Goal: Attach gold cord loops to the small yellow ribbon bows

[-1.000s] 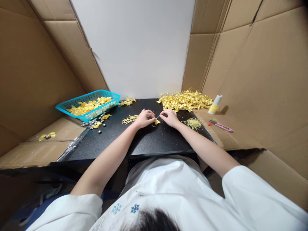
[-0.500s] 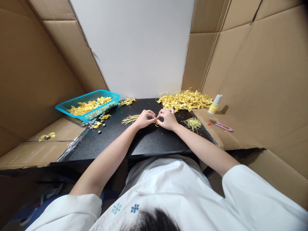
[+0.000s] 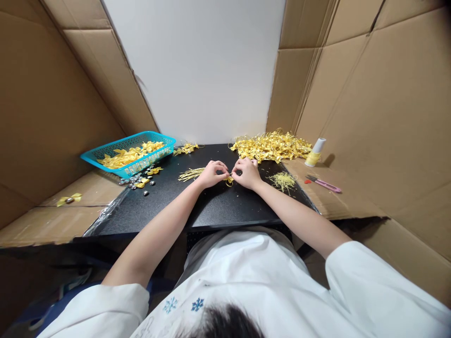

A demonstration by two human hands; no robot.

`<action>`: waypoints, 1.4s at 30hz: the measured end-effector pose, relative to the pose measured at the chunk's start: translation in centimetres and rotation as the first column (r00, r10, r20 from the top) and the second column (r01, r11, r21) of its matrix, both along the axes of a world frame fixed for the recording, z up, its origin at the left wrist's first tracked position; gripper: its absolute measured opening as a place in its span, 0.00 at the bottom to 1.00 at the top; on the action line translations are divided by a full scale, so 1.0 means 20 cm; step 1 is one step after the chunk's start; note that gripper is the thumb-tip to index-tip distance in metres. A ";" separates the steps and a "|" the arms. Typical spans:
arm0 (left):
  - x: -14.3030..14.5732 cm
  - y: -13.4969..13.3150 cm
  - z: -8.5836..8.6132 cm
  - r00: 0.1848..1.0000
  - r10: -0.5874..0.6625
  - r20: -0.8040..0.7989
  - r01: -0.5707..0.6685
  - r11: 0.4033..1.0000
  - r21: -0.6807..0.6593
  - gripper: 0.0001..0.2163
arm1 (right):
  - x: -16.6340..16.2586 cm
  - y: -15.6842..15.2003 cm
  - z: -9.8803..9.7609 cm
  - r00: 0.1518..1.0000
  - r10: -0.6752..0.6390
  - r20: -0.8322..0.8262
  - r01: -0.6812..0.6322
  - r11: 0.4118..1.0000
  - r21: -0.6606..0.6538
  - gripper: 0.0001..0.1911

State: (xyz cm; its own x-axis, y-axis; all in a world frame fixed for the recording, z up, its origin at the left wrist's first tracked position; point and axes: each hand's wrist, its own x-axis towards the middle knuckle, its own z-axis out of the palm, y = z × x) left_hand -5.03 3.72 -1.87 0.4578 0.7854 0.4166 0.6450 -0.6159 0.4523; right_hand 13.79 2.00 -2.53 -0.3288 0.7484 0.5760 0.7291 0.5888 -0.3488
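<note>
Cardboard [image 3: 387, 117] is enclosing a black table [image 3: 165, 206]. At mid-table a yellow bow [image 3: 229, 180] is lying half hidden: the left hand [image 3: 212, 174] is pinching it, and the right hand [image 3: 246, 174] is pressing thumb and finger together beside it, anything between them being too small to tell. Around it, ties [image 3: 190, 174] are lying at nine o'clock, their right end being covered, a heap [image 3: 275, 145] at two, scraps [image 3: 282, 180] at three, a basket [image 3: 89, 157] toward ten. More bow is showing than half a second ago.

Gotta be a little craft workshop: cardboard walls [image 3: 384, 112] either side, yellow ribbon pieces [image 3: 273, 146] heaped beyond the right hand [image 3: 246, 173], pink-handled cutter [image 3: 327, 186] off to its right.
</note>
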 end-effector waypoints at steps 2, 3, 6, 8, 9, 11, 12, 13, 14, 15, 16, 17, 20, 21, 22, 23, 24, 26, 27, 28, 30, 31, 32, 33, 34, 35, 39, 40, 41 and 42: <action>0.00 0.00 0.00 1.000 0.006 0.007 -0.006 1.000 -0.005 0.07 | 0.00 0.00 0.00 1.000 -0.008 -0.009 0.008 1.000 0.001 0.07; 0.00 0.00 0.00 1.000 0.006 0.010 -0.006 1.000 -0.009 0.07 | 0.00 0.00 0.00 1.000 -0.011 -0.010 0.011 1.000 -0.001 0.07; 0.00 0.00 0.01 1.000 0.002 0.017 -0.002 1.000 -0.025 0.07 | 0.00 0.00 0.00 1.000 -0.008 -0.014 0.008 1.000 -0.010 0.07; 0.01 -0.01 0.01 1.000 -0.009 0.017 0.009 0.999 -0.041 0.06 | 0.00 0.00 -0.01 1.000 0.008 -0.019 -0.008 1.000 -0.013 0.07; 0.01 -0.01 0.02 1.000 -0.016 0.016 0.017 0.999 -0.050 0.06 | 0.01 0.01 -0.01 1.000 0.017 -0.023 -0.017 1.000 -0.012 0.07; 0.01 -0.02 0.02 1.000 -0.020 0.021 0.021 0.998 -0.062 0.07 | 0.01 0.01 -0.01 0.999 0.029 -0.036 -0.030 1.000 -0.005 0.07; 0.01 -0.02 0.02 0.999 -0.008 0.031 0.010 0.998 -0.060 0.07 | 0.01 0.01 -0.01 0.999 0.032 -0.042 -0.032 0.999 0.001 0.07; 0.01 -0.02 0.02 0.999 0.010 0.045 -0.008 0.999 -0.052 0.08 | 0.01 0.01 -0.01 0.998 0.035 -0.048 -0.035 0.999 0.008 0.07; 0.02 -0.02 0.02 0.998 0.029 0.058 -0.026 0.999 -0.040 0.07 | 0.01 0.01 -0.01 0.998 0.039 -0.052 -0.038 0.999 0.014 0.07; 0.02 -0.03 0.02 0.997 0.044 0.070 -0.042 0.999 -0.026 0.07 | 0.01 0.01 -0.01 0.998 0.043 -0.055 -0.042 0.999 0.018 0.07; 0.02 -0.03 0.02 0.996 0.051 0.077 -0.051 0.999 -0.010 0.07 | 0.01 0.01 -0.01 0.997 0.047 -0.055 -0.046 0.999 0.021 0.06; 0.02 -0.03 0.02 0.996 0.052 0.079 -0.052 0.999 0.003 0.07 | 0.01 0.01 -0.01 0.997 0.051 -0.054 -0.050 0.999 0.020 0.06; 0.03 -0.05 0.03 0.995 0.046 0.085 -0.049 0.998 0.036 0.06 | 0.01 0.01 -0.01 0.997 0.052 -0.049 -0.051 0.999 0.013 0.07; 0.03 -0.05 0.03 0.995 0.049 0.090 -0.053 0.998 0.044 0.06 | 0.01 0.01 -0.01 0.998 0.052 -0.047 -0.051 0.999 0.010 0.07; 0.03 -0.06 0.03 0.994 0.050 0.093 -0.055 0.997 0.050 0.06 | 0.01 0.01 -0.02 0.998 0.052 -0.046 -0.052 0.999 0.009 0.07; 0.03 -0.06 0.03 0.994 0.050 0.094 -0.056 0.997 0.056 0.05 | 0.01 0.01 -0.02 0.998 0.054 -0.043 -0.054 0.999 0.008 0.07; 0.03 -0.06 0.03 0.995 0.050 0.091 -0.056 0.996 0.065 0.05 | 0.01 0.01 -0.02 0.998 0.055 -0.042 -0.055 0.998 0.009 0.08; 0.03 -0.06 0.03 0.996 0.051 0.077 -0.057 0.994 0.088 0.04 | 0.01 0.01 -0.02 0.998 0.054 -0.042 -0.053 0.999 0.010 0.08; 0.03 -0.06 0.03 0.996 0.052 0.068 -0.058 0.993 0.099 0.04 | 0.01 0.01 -0.02 0.998 0.051 -0.043 -0.051 0.999 0.010 0.08; 0.03 -0.06 0.03 0.997 0.055 0.060 -0.061 0.993 0.106 0.05 | 0.01 0.01 -0.02 0.998 0.049 -0.044 -0.049 0.999 0.008 0.08; 0.03 -0.06 0.02 0.997 0.065 0.040 -0.069 0.992 0.107 0.05 | 0.01 0.01 -0.01 0.998 0.049 -0.046 -0.049 0.999 0.002 0.07; 0.03 -0.06 0.02 0.997 0.070 0.027 -0.073 0.992 0.103 0.05 | 0.01 0.01 -0.02 0.998 0.050 -0.048 -0.050 0.999 -0.003 0.07; 0.03 -0.06 0.02 0.997 0.078 0.014 -0.079 0.992 0.099 0.05 | 0.01 0.01 -0.02 0.997 0.051 -0.051 -0.052 0.999 -0.007 0.07; 0.03 -0.06 0.02 0.996 0.090 0.002 -0.089 0.991 0.097 0.05 | 0.01 0.01 -0.02 0.997 0.052 -0.055 -0.053 0.999 -0.012 0.07; 0.03 -0.06 0.02 0.995 0.104 -0.007 -0.102 0.990 0.097 0.05 | 0.01 0.01 -0.02 0.997 0.051 -0.061 -0.052 0.998 -0.018 0.07; 0.03 -0.06 0.02 0.993 0.121 -0.011 -0.119 0.988 0.100 0.05 | 0.01 0.01 -0.02 0.996 0.049 -0.069 -0.050 0.998 -0.024 0.07; 0.04 -0.07 0.02 0.980 0.200 0.003 -0.199 0.972 0.128 0.04 | 0.00 0.02 -0.02 0.994 0.038 -0.100 -0.046 0.996 -0.077 0.07; 0.04 -0.07 0.02 0.979 0.206 0.009 -0.205 0.970 0.130 0.04 | 0.00 0.02 -0.02 0.993 0.039 -0.108 -0.049 0.994 -0.094 0.07; 0.04 -0.07 0.02 0.979 0.203 0.016 -0.203 0.971 0.127 0.04 | 0.00 0.02 -0.02 0.992 0.041 -0.116 -0.054 0.992 -0.110 0.07; 0.04 -0.08 0.03 0.981 0.190 0.023 -0.192 0.974 0.120 0.03 | 0.00 0.02 -0.02 0.991 0.044 -0.125 -0.059 0.991 -0.122 0.07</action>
